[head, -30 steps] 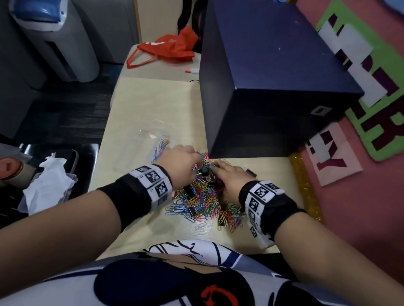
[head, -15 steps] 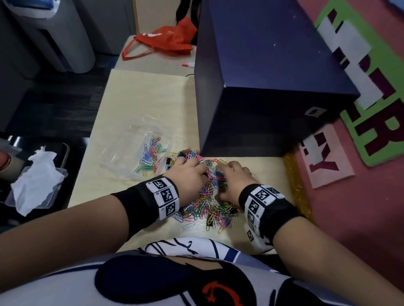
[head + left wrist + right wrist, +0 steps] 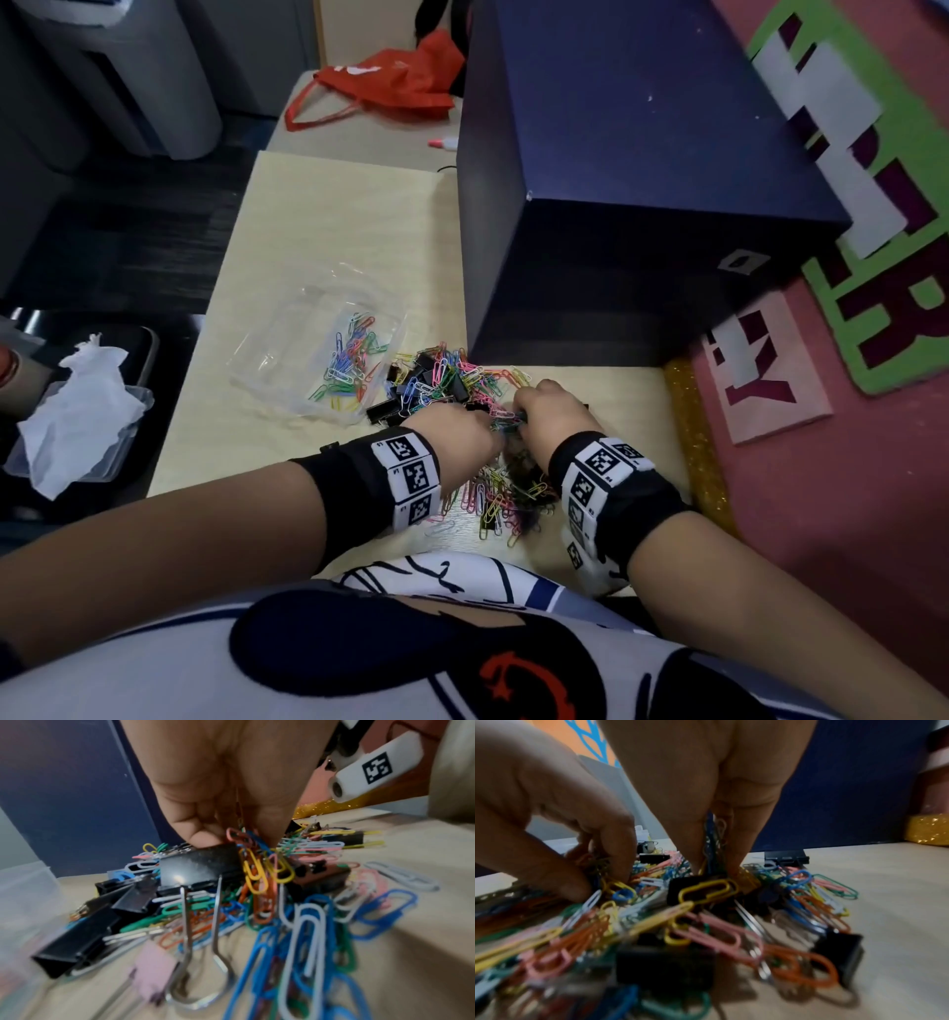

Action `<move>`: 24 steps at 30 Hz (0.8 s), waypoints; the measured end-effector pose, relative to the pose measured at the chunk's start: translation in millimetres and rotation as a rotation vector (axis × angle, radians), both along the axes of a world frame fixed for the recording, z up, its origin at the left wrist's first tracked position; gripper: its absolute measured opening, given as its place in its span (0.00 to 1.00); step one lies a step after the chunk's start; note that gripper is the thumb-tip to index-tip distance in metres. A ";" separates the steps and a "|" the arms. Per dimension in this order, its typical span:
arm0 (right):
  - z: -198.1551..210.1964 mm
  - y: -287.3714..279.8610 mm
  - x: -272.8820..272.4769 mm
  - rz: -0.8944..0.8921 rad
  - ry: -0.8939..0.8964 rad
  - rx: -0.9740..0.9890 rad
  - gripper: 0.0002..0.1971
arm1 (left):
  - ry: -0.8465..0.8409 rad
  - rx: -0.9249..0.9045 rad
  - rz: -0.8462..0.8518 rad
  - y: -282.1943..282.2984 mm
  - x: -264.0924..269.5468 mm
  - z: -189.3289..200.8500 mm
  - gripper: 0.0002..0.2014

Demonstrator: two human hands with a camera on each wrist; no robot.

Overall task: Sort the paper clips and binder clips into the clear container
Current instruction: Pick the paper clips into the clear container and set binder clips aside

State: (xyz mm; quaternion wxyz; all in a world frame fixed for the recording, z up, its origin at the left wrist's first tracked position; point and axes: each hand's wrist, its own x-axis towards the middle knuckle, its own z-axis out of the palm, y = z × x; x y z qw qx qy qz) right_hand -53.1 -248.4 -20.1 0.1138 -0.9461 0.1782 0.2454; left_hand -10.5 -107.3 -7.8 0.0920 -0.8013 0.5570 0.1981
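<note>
A heap of coloured paper clips (image 3: 493,488) mixed with black binder clips (image 3: 436,380) lies on the pale table (image 3: 334,231) in front of me. The clear container (image 3: 287,360) stands just left of the heap and holds several paper clips. My left hand (image 3: 495,437) and right hand (image 3: 521,416) meet over the middle of the heap. In the left wrist view the left hand (image 3: 241,837) pinches a bunch of paper clips above a black binder clip (image 3: 200,866). In the right wrist view the right hand (image 3: 716,866) pinches another bunch.
A large dark blue box (image 3: 642,205) stands right behind the heap. A gold glitter strip (image 3: 693,437) runs along the table's right edge. At the far end lie a red bag (image 3: 390,77) and a marker (image 3: 444,144). A plastic tub with tissue (image 3: 77,411) sits off the left edge.
Both hands have stayed in the heap and drawn their fingertips together. The left hand has moved right, off the clear container, which now shows with clips inside.
</note>
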 end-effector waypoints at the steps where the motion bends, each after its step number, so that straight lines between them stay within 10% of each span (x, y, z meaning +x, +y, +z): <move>1: 2.1 -1.1 1.0 -0.013 -0.003 -0.006 0.17 | 0.022 -0.005 0.010 0.6 1.5 0.6 0.14; 17: 50.4 25.2 53.5 0.117 0.233 -0.232 0.15 | 0.222 -0.588 0.473 54.8 55.9 24.7 0.07; 24: 56.7 65.6 74.1 -0.217 -0.125 0.292 0.07 | 0.239 -0.657 0.806 106.5 95.5 19.3 0.03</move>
